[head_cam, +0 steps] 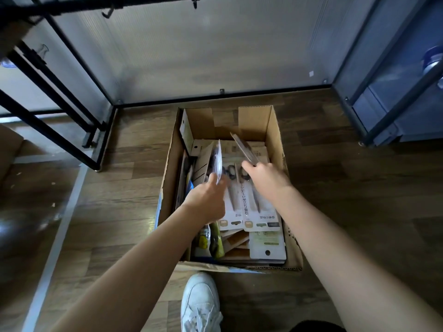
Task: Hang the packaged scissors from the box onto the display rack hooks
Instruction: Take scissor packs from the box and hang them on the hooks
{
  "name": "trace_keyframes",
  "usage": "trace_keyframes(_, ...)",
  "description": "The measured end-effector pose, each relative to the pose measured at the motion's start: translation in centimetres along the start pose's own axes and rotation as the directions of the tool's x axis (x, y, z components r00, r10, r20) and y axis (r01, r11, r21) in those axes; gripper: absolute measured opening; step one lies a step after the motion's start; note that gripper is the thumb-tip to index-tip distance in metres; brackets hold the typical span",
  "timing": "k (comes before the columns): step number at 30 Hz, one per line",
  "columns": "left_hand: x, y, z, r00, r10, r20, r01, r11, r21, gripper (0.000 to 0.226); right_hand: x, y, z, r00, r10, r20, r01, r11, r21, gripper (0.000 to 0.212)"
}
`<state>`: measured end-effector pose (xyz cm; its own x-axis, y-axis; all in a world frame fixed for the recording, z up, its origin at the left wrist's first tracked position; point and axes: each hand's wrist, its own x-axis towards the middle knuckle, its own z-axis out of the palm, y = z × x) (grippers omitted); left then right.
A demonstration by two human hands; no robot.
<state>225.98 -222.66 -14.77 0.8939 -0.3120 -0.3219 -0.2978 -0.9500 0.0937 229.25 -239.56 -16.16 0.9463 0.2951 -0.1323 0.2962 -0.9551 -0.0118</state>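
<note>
Scissors box (275,130) on wood-plank floor (347,200)

open-topped box (275,130) under hooked rack bar (143,3)

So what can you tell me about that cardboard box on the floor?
The cardboard box is brown corrugated card, open at the top, its flaps standing up or folded outward. It sits on the wood-look floor, just ahead of a white shoe. Inside lie flat carded scissor packs, some overlapping, with other packaged goods along its left side. Both hands reach in: the left hand holds one pack upright, the right hand lifts another pack.
</note>
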Motion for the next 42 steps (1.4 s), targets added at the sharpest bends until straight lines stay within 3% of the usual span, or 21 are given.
trace_keyframes(4, -1.1, -1.1, -2.9, 0.998, -0.052, -0.032, 0.057, 0.983, 0.174, 0.064, -0.6, -0.2, -2.5, 0.994, 0.064, 0.086, -0.067, 0.997, 0.033, 0.030)
trace_keyframes(8, -2.6, -1.9, -6.9, 0.990, -0.132, -0.047, 0.136, 0.986, 0.095, 0.057, -1.7, -0.6, -7.0, 0.982, 0.047, 0.180, -0.075, 0.986, 0.149, 0.027)
trace_keyframes(12, -4.2, -1.4, -12.9, 0.985, -0.174, 0.016, 0.173, 0.984, 0.044, 0.034, -2.8, -0.8, -13.3, 0.980, 0.014, 0.201, -0.040, 0.991, 0.125, 0.029)
trace_keyframes(15, -6.0, -0.6, -18.4, 0.968, -0.240, 0.068, 0.234, 0.969, 0.081, 0.034, -3.7, -0.8, -18.9, 0.979, -0.051, 0.196, 0.032, 0.995, 0.098, 0.026)
trace_keyframes(19, -7.9, -0.1, -26.4, 0.971, -0.223, 0.085, 0.216, 0.973, 0.080, 0.032, -4.4, -0.9, -26.7, 0.986, -0.063, 0.152, 0.051, 0.995, 0.080, 0.024)
trace_keyframes(23, -10.0, 1.0, -35.2, 0.979, -0.187, 0.077, 0.190, 0.981, -0.032, 0.037, -5.3, -1.0, -35.5, 0.991, -0.106, 0.085, 0.102, 0.994, 0.050, 0.010)
trace_keyframes(28, -11.7, 2.0, -44.8, 0.977, -0.203, 0.061, 0.208, 0.973, -0.101, 0.047, -5.7, -1.7, -45.8, 0.999, -0.038, 0.001, 0.038, 0.997, 0.062, 0.024)
trace_keyframes(31, -12.6, 2.2, -50.3, 0.975, -0.219, 0.045, 0.223, 0.962, -0.159, 0.038, -5.3, -1.8, -51.2, 0.991, -0.050, -0.121, 0.057, 0.997, 0.053, 0.029)
trace_keyframes(36, -14.4, 1.1, -57.2, 0.977, -0.211, -0.028, 0.198, 0.950, -0.242, 0.037, -5.0, -1.6, -59.2, 0.977, -0.031, -0.211, 0.059, 0.990, 0.125, 0.028)
trace_keyframes(42, -15.7, -0.4, -63.5, 0.953, -0.250, -0.170, 0.194, 0.937, -0.291, 0.031, -4.8, -2.0, -65.8, 0.956, 0.100, -0.276, -0.033, 0.971, 0.237, 0.029)
